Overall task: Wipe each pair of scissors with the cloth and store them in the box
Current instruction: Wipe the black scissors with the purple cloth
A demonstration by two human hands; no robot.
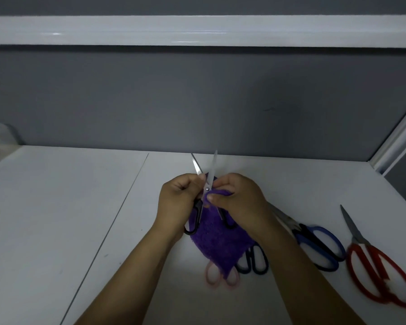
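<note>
My left hand grips black-handled scissors with the blades spread apart and pointing away from me. My right hand pinches a purple cloth against the scissors near the pivot; the cloth hangs down under both hands. On the white table lie more scissors: a pink-handled pair partly under the cloth, a dark-blue small pair, a blue-and-black pair, and a red-handled pair at the right. A clear box stands at the far left edge.
The white table has a seam running diagonally left of my hands. A grey partition wall with a white rail rises behind the table, and a white-framed panel closes the right side.
</note>
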